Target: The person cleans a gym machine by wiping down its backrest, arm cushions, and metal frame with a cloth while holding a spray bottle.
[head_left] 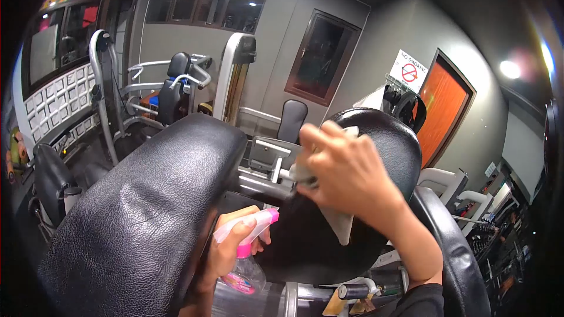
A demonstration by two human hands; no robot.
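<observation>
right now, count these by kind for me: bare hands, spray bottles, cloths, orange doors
Bare hands: 2 (left hand, right hand)
Spray bottles: 1 (spray bottle, in the left hand)
Cloths: 1 (cloth, in the right hand)
Orange doors: 1 (orange door)
Total: 5

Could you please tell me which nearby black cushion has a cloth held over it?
The rounded black leather-like cushion, where the right hand holds a pale cloth; the creased black cushion at left and the narrow black cushion at right have none.
</observation>
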